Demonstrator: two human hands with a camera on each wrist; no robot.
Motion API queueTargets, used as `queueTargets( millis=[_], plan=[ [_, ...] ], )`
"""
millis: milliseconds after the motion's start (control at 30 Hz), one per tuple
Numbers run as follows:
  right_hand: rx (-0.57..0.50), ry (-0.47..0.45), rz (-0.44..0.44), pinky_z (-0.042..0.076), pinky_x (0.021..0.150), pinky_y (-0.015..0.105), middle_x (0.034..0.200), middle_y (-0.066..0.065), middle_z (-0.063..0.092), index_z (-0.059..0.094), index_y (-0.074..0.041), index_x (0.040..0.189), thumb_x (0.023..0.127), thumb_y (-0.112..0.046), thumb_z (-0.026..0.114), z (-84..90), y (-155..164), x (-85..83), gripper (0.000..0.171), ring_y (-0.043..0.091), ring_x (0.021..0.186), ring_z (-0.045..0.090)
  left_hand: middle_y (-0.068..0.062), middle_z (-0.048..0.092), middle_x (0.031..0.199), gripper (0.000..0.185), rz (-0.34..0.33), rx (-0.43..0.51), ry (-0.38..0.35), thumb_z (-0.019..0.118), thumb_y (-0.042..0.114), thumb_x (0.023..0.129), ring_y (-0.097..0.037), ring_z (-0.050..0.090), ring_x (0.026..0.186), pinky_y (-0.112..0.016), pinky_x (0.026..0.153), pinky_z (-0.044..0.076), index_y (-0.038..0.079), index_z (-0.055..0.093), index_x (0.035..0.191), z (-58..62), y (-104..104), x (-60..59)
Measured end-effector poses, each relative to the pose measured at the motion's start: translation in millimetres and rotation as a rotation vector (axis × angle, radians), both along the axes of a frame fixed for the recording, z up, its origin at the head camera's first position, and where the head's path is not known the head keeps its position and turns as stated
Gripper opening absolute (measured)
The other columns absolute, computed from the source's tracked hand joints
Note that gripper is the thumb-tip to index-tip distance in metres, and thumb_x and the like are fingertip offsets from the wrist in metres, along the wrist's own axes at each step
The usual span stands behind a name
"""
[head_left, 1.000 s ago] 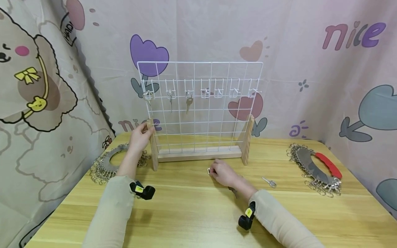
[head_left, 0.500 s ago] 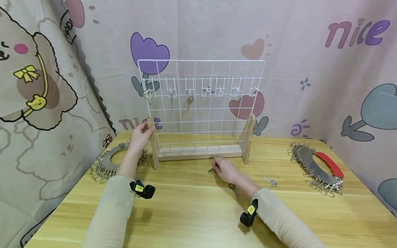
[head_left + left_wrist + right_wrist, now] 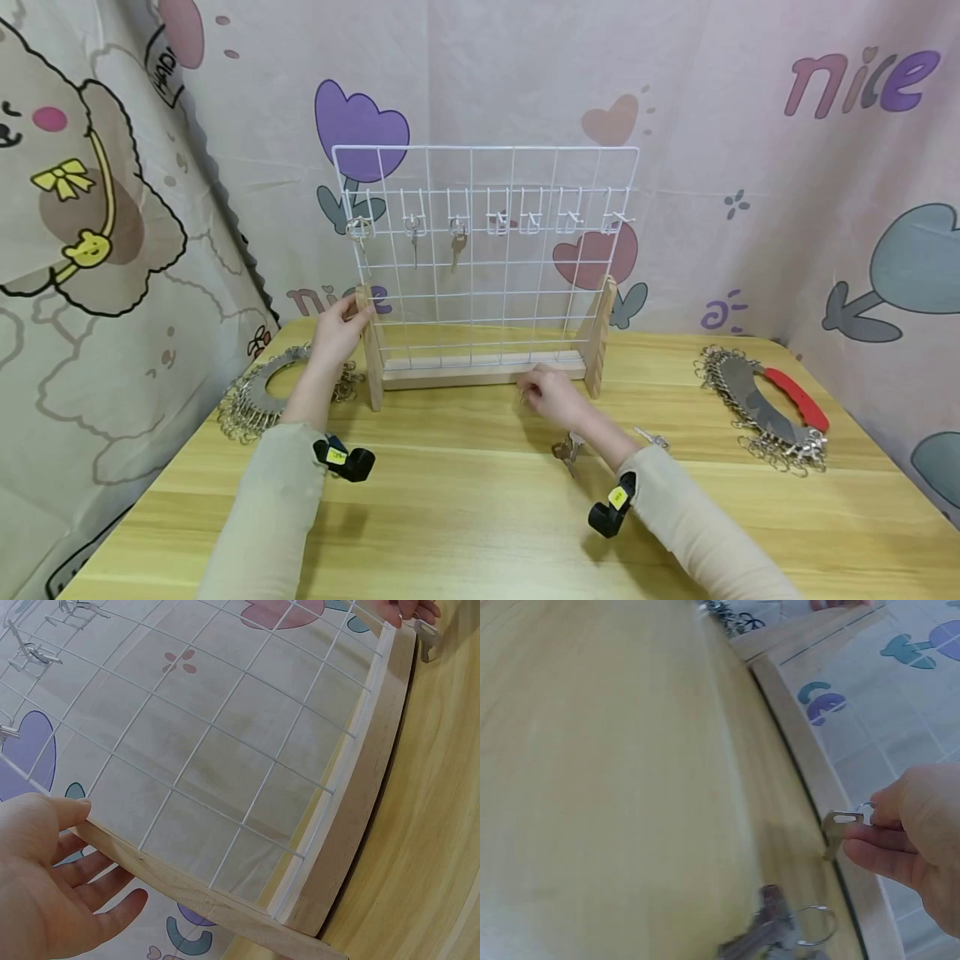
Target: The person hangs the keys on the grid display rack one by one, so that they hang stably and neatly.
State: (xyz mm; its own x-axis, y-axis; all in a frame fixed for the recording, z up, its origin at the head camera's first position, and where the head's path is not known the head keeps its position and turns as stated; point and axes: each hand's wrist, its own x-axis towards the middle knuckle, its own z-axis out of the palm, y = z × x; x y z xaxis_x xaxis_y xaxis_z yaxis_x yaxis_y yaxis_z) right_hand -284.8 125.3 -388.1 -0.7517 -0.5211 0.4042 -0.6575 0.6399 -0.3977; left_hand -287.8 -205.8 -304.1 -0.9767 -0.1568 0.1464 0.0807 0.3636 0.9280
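Observation:
A white wire grid rack point(image 3: 483, 376) stands on the table between wooden end posts, with several white hooks in a row. My left hand point(image 3: 339, 335) grips the left wooden post point(image 3: 180, 883), thumb on one side and fingers on the other. Near the base bar, my right hand point(image 3: 555, 396) pinches a small metal ring point(image 3: 867, 805), from which a key point(image 3: 836, 829) dangles just above the table. On the left hooks hang a key with a large ring point(image 3: 360, 235), a second key point(image 3: 415, 242) and a brownish key point(image 3: 458, 250).
Below the right forearm lies a bunch of keys point(image 3: 570, 452) with a brown piece; another key point(image 3: 651, 437) lies to its right. A curved plate fringed with metal rings point(image 3: 258, 408) sits at left. A similar one with a red handle point(image 3: 797, 398) is at right.
My right hand has picked the key up off the table by its ring and moved up and slightly right, towards the rack's base. The left hand keeps its grip on the post.

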Motion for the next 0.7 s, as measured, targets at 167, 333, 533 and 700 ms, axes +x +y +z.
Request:
queueTargets(
  millis=[167, 333, 533, 700],
  plan=[
    [-0.007, -0.096, -0.018, 0.048, 0.062, 0.023, 0.084, 0.009, 0.06, 0.067, 0.003, 0.091, 0.083, 0.006, 0.059, 14.5, 3.7, 0.8, 0.012, 0.014, 0.073, 0.052, -0.022, 0.038, 0.14, 0.056, 0.0, -0.007, -0.001, 0.048, 0.023, 0.098, -0.035, 0.036, 0.128, -0.042, 0.106, 0.032, 0.001, 0.028, 0.144, -0.3, 0.1, 0.3],
    [-0.025, -0.089, -0.017, 0.048, 0.061, 0.025, 0.081, 0.006, 0.06, 0.067, 0.003, 0.09, 0.083, 0.006, 0.059, 28.7, 8.0, -0.4, 0.011, 0.014, 0.071, 0.052, -0.021, 0.039, 0.139, 0.056, 0.002, 0.0, 0.001, 0.049, 0.023, 0.098, -0.034, 0.036, 0.128, -0.041, 0.106, 0.032, 0.001, 0.028, 0.144, 0.3, 0.6, 0.9],
    [-0.066, -0.002, -0.041, 0.047, 0.06, 0.025, 0.077, 0.004, 0.059, 0.068, 0.0, 0.085, 0.082, 0.005, 0.06, 43.9, 14.3, -4.4, 0.01, 0.013, 0.068, 0.051, -0.021, 0.039, 0.139, 0.056, 0.006, -0.009, -0.002, 0.048, 0.023, 0.098, -0.034, 0.035, 0.128, -0.042, 0.106, 0.032, 0.001, 0.028, 0.145, -0.3, -0.2, 0.7],
    [-0.094, 0.06, -0.051, 0.049, 0.06, 0.028, 0.08, 0.007, 0.06, 0.068, 0.0, 0.083, 0.083, 0.005, 0.062, 61.0, 18.0, -4.0, 0.008, 0.016, 0.07, 0.054, -0.021, 0.039, 0.14, 0.055, 0.005, -0.009, 0.001, 0.048, 0.023, 0.098, -0.034, 0.036, 0.128, -0.042, 0.106, 0.032, 0.001, 0.028, 0.145, -0.4, -0.3, 1.7]
  ],
)
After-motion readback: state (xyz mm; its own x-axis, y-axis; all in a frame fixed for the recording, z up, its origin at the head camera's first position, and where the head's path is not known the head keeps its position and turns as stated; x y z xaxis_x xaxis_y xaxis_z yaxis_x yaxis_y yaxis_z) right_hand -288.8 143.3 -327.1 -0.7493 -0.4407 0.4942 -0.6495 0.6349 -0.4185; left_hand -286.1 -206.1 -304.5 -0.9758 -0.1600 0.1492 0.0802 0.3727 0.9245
